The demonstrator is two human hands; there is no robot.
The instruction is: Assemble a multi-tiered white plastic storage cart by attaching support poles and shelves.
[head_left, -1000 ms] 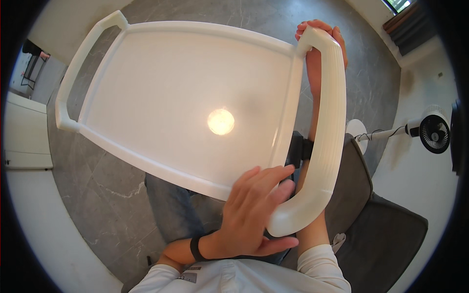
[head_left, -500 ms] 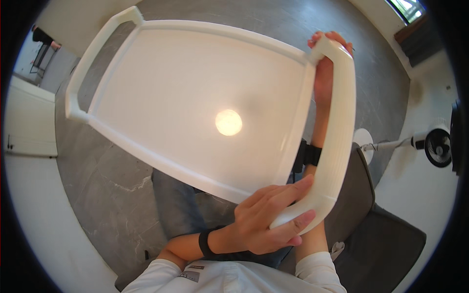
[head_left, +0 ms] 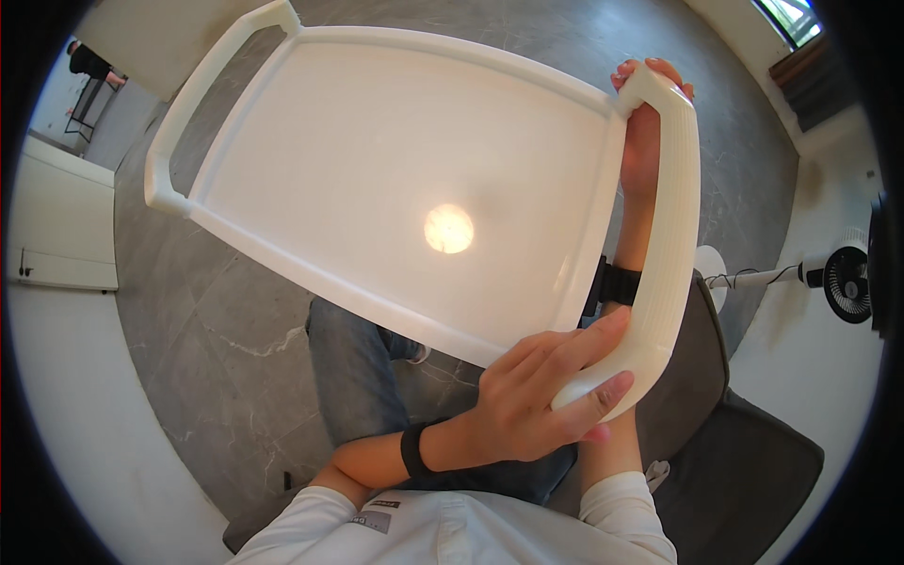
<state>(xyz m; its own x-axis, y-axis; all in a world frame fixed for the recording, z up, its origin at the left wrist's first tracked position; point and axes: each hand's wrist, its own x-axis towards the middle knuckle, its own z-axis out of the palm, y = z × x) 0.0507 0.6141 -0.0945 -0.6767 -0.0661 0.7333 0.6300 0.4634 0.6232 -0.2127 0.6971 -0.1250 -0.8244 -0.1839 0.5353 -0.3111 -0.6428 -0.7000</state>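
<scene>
A white rectangular tray (head_left: 377, 169) with a raised rim is held up in front of me, tilted. Each short end carries a thick cream-white handle, one at the left (head_left: 171, 122) and one at the right (head_left: 673, 226). My left hand (head_left: 541, 391) reaches across and grips the near corner of the right handle, thumb and fingers on either side of it. Behind the tray, my right arm extends to the far corner, where my right hand (head_left: 650, 94) wraps the handle's other end; its palm is partly hidden. A round light reflection glows on the tray's surface.
Below the tray are my jeans-clad legs (head_left: 353, 377) and the grey marbled floor (head_left: 217, 330). Dark grey seats (head_left: 744, 461) stand at my right, with a fan (head_left: 847, 282) beyond. A white cabinet (head_left: 66, 217) is on the left; another person (head_left: 89, 61) appears far left.
The tray has shifted slightly right and upward in the picture, with both hands keeping their grip. The view has also shifted a little, uncovering more of my leg and a shoe.
</scene>
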